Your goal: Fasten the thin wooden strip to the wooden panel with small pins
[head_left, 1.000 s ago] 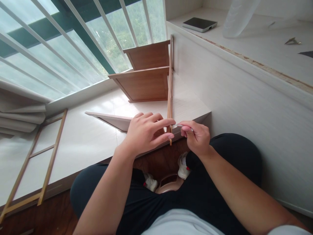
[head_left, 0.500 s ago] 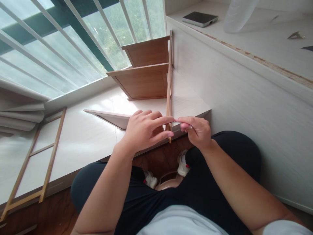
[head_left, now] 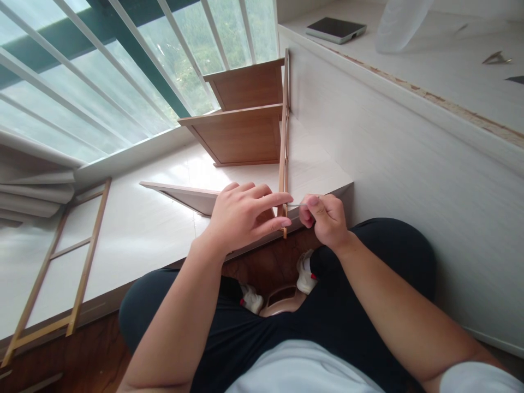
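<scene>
A wooden shelf unit lies with its side frame (head_left: pixel 283 147) against the white panel, its shelf boards (head_left: pixel 241 139) sticking out to the left. My left hand (head_left: pixel 245 213) grips the near end of that frame, index finger and thumb on either side of the upright; its other fingers lie over the nearest board (head_left: pixel 180 192). Just to the right, my right hand (head_left: pixel 325 218) is closed around a thin metal rod, which looks like a hex key (head_left: pixel 296 205). The rod points left to the upright, between my left finger and thumb. Its contact point is too small to make out.
A second ladder-like wooden frame (head_left: pixel 88 262) lies at the left near a curtain (head_left: pixel 36 180). On the white ledge (head_left: pixel 429 71) at upper right are a phone (head_left: pixel 335 30), a translucent bottle (head_left: pixel 401 24) and small metal pieces (head_left: pixel 496 58). A barred window (head_left: pixel 164 54) stands behind.
My right hand has shifted its grip on the hex key, curling its fingers with the thumb up, so more of the rod shows. My left hand has stayed in place.
</scene>
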A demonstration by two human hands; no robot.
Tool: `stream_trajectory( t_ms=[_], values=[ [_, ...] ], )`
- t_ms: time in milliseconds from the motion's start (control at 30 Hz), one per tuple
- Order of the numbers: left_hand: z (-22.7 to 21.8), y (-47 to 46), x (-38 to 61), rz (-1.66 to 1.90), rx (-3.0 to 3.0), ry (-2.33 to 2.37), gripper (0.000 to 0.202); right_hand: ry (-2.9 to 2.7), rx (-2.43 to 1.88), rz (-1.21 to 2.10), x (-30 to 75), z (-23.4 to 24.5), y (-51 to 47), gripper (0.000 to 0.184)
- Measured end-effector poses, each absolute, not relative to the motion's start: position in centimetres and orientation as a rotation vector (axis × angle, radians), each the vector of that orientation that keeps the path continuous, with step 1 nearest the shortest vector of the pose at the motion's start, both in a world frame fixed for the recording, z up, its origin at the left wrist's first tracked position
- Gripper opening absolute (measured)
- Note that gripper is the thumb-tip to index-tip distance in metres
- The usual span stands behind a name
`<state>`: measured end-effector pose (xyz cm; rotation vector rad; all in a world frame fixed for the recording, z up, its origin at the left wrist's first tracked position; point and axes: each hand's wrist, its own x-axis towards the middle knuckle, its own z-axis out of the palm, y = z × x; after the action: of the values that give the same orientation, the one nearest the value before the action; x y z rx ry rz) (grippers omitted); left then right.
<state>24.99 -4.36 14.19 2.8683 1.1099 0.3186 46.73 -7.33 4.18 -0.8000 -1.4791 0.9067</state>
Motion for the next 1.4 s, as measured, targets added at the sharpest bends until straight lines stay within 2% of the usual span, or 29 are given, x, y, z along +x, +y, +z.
stream_trajectory(
  t_ms=[133,333,600,900,1400],
  values=[
    [14.07,-4.33,24.99,0.348,2.873,1.104,0.060,-1.519,-0.797,1.001,46.25,4.34,-7.61,0.064],
    [14.16,-4.39,25.01,0.327,2.877,1.108,0.058,-1.476,-0.840,0.743,46.54,4.07,-7.57,0.047],
    [14.13,-4.49,25.02,0.338,2.872,1.113,0.062,-1.588,-0.843,0.551,46.77,3.62,-7.49,0.039],
    [14.04,-4.36,24.93,0.354,2.871,1.096,0.060,-1.585,-0.817,0.573,46.82,3.53,-7.38,0.034],
    [13.91,-4.34,24.93,0.376,2.888,1.082,0.058,-1.558,-0.805,0.750,46.97,3.52,-7.43,0.043]
  ],
)
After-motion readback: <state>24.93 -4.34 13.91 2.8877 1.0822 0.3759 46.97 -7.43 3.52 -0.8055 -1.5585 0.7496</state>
